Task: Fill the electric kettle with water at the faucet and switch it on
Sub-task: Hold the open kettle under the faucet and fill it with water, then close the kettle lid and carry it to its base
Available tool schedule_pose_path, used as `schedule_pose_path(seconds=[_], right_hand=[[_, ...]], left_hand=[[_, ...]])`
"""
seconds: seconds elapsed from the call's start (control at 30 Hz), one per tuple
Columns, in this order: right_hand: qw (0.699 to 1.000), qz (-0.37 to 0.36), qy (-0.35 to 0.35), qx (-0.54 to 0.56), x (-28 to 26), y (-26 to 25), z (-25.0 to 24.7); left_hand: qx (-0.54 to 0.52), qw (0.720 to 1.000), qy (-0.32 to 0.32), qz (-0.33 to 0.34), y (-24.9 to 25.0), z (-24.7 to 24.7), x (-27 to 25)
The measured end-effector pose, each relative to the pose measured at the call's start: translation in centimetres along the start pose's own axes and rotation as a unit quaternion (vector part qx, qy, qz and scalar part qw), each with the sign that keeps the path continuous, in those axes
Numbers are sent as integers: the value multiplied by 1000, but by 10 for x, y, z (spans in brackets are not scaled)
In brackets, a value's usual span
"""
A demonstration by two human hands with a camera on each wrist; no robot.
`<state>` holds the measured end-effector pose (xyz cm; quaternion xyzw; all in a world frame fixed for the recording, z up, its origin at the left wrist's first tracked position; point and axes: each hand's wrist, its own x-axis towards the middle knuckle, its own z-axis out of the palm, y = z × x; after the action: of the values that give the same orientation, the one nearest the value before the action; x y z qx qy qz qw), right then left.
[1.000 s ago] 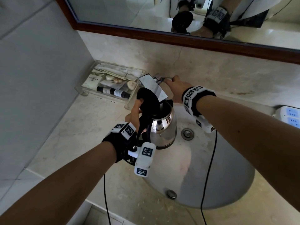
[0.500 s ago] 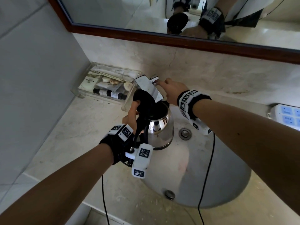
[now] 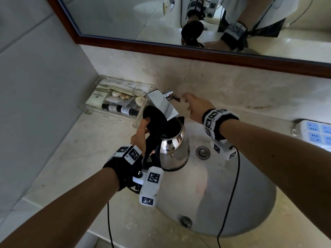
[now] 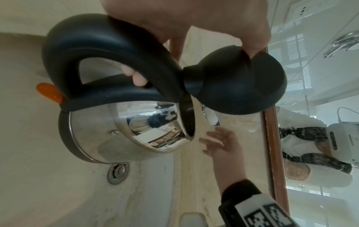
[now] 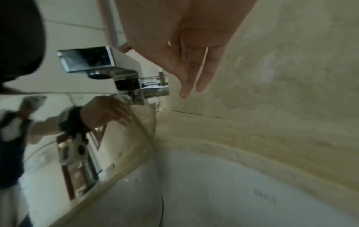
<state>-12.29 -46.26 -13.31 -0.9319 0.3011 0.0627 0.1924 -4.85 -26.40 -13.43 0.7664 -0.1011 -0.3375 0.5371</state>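
A steel electric kettle (image 3: 174, 147) with a black handle hangs over the sink, and my left hand (image 3: 140, 136) grips that handle (image 4: 108, 50). The thumb holds the black lid (image 4: 237, 86) tipped open. The kettle's mouth sits right under the flat chrome faucet spout (image 3: 162, 104). An orange switch (image 4: 49, 92) shows at the handle's base. My right hand (image 3: 195, 106) hovers with straight fingers (image 5: 191, 76) just right of the faucet lever (image 5: 154, 89), not touching it. I cannot tell whether water runs.
The white sink basin (image 3: 232, 194) has a drain (image 3: 202, 152) beside the kettle. A clear tray of toiletries (image 3: 118, 102) stands at the back left. A white power strip (image 3: 315, 131) lies at the right edge. A wood-framed mirror (image 3: 197, 52) hangs above.
My right hand has let go of the faucet lever and drawn back a little to the right. The kettle stays under the spout in my left hand.
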Motion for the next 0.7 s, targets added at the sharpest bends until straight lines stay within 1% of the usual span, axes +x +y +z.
schedule_pose_path(seconds=[0.03, 0.07, 0.1, 0.13, 0.17, 0.2, 0.23, 0.27, 0.3, 0.33, 0.37, 0.47, 0.53, 0.63, 0.7], right_hand=[[1000, 26, -7, 5, -1, 5, 3], [999, 43, -32, -6, -2, 7, 7], [997, 47, -64, -21, -3, 8, 12], [994, 43, -90, -33, -4, 7, 17], [993, 36, -104, -37, -5, 5, 21], [993, 33, -107, -31, -5, 2, 24], [994, 32, -105, -20, -5, -2, 27], [994, 32, -104, -12, -5, -5, 29], [994, 30, -100, -9, -5, -9, 30], [995, 28, -96, -12, -5, -11, 31], [996, 24, -89, -20, -5, -13, 32], [996, 18, -74, -50, -7, -17, 33], [996, 16, -70, -48, -10, -18, 33], [998, 18, -57, -23, -19, -20, 30], [999, 20, -49, -7, -27, -21, 29]], left_hand=[[10, 1000, 10, -2, 7, -2, -6], [-15, 999, 25, -35, 4, -2, -4], [-16, 999, 25, -38, 5, -2, -5], [-24, 999, 13, -19, 7, -3, -7], [-19, 1000, 3, -14, 3, -4, -6], [-24, 999, 10, -35, 6, -5, -8], [-9, 999, 9, -47, 2, -7, -5], [-9, 998, -6, -59, 1, -7, -6], [13, 999, -23, -36, 0, -7, -5], [21, 999, -24, -23, -2, -8, -6], [38, 998, -24, -32, -1, -8, -6], [-10, 992, -20, -124, 2, -10, -6], [-25, 990, -26, -134, 1, -10, -4], [-4, 994, -31, -101, 2, -11, -12], [-26, 993, -45, -105, -2, -12, -13]])
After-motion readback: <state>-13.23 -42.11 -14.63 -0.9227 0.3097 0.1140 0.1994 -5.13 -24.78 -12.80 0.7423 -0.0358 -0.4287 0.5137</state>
